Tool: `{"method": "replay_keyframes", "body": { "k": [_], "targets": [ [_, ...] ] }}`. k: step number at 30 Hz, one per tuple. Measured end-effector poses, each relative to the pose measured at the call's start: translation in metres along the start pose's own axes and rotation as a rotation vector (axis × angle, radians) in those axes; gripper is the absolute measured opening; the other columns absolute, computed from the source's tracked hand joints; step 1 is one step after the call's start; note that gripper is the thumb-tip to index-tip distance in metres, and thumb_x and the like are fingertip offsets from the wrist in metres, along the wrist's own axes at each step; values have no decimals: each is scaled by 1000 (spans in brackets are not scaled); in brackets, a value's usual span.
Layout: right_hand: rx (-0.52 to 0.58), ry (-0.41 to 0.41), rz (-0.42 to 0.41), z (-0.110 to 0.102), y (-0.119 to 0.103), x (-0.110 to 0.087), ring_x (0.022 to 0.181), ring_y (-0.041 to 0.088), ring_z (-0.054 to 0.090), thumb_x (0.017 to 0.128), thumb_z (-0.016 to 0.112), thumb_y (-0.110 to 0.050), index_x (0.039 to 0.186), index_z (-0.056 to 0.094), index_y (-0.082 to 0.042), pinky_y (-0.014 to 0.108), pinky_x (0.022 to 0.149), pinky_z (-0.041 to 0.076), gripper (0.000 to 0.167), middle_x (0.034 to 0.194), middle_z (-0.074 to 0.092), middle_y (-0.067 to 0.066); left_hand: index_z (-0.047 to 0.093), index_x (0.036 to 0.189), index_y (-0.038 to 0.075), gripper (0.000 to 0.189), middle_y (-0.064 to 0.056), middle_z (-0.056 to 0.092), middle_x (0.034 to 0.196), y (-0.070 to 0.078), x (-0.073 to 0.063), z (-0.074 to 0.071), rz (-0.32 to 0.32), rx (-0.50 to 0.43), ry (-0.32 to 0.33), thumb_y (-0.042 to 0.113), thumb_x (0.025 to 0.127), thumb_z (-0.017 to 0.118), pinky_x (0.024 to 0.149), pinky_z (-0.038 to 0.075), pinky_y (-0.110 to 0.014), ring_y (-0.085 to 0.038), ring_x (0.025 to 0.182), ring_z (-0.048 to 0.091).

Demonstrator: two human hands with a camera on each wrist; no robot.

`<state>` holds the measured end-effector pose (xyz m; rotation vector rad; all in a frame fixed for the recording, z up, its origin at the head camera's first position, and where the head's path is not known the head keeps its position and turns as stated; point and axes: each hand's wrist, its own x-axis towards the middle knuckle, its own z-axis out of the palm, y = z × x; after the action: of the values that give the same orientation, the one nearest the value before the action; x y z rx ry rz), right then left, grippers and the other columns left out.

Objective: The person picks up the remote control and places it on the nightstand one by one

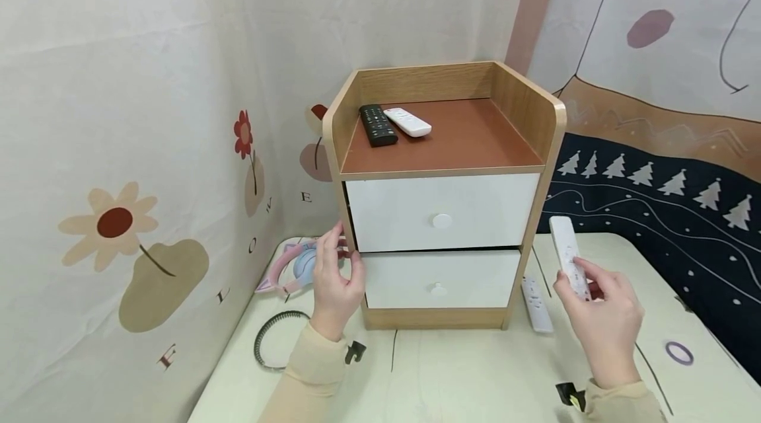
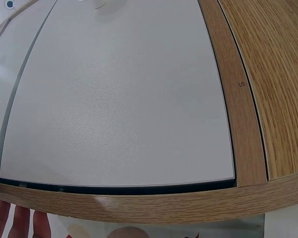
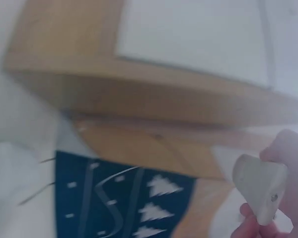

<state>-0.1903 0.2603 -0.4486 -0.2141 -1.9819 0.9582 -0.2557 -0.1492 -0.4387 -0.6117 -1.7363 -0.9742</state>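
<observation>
The right hand [image 1: 609, 324] pinches a white remote [image 1: 563, 241] in open space clear of the cabinet's [image 1: 386, 215] right edge; blur in the right wrist view leaves that gap hard to judge. The left hand [image 1: 335, 277] grips the left front edge between thumb and fingers. 2 remotes [image 1: 378, 127] lie back from the top's front edge.

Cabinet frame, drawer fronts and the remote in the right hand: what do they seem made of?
Cabinet frame: satin wood or wood-look laminate; grain shows, but the core is hidden.
Drawer fronts: probably white-coated board, finely textured, with a soft sheen in the left wrist view.
Held remote: likely smooth white plastic, judging by its even, moulded-looking shell.
</observation>
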Motion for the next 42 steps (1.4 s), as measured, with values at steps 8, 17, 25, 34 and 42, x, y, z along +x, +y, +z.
{"method": "replay_keyframes", "body": {
  "k": [8,17,25,34,42],
  "targets": [
    [211,249,-231,-14,-51,4,88,-16,52,80,85,-8,112,83,7,-1,74,39,36,100,54,-29,50,158,-5,66,-26,62,131,-2,1,-2,-3,0,7,-8,93,62,84,61,-20,-31,106,67],
    [431,316,-447,-22,-122,17,89,-7,56,80,84,-19,100,81,13,1,75,42,38,85,67,23,50,158,-5,66,-26,62,132,-4,2,-2,-12,-1,4,-8,93,62,86,60,-17,-31,106,67],
    [269,125,-598,-12,-164,54,85,7,58,83,81,-29,104,84,2,-2,79,40,38,91,70,26,50,158,-4,66,-26,62,133,-4,1,-3,-24,13,3,-7,93,63,86,61,-19,-30,107,68],
    [-40,-134,-553,-2,-207,97,83,34,60,89,80,-24,110,83,-4,40,69,41,30,95,72,19,50,159,-4,67,-26,62,135,-3,0,0,-21,22,2,-8,93,64,81,63,-27,-30,108,68],
    [-156,-279,-499,8,-219,116,86,40,63,92,74,-26,108,80,-4,53,71,48,28,95,71,22,49,159,-4,67,-27,62,134,-3,-1,1,-8,18,0,-7,93,63,83,60,-22,-30,107,67]
  ]
}}
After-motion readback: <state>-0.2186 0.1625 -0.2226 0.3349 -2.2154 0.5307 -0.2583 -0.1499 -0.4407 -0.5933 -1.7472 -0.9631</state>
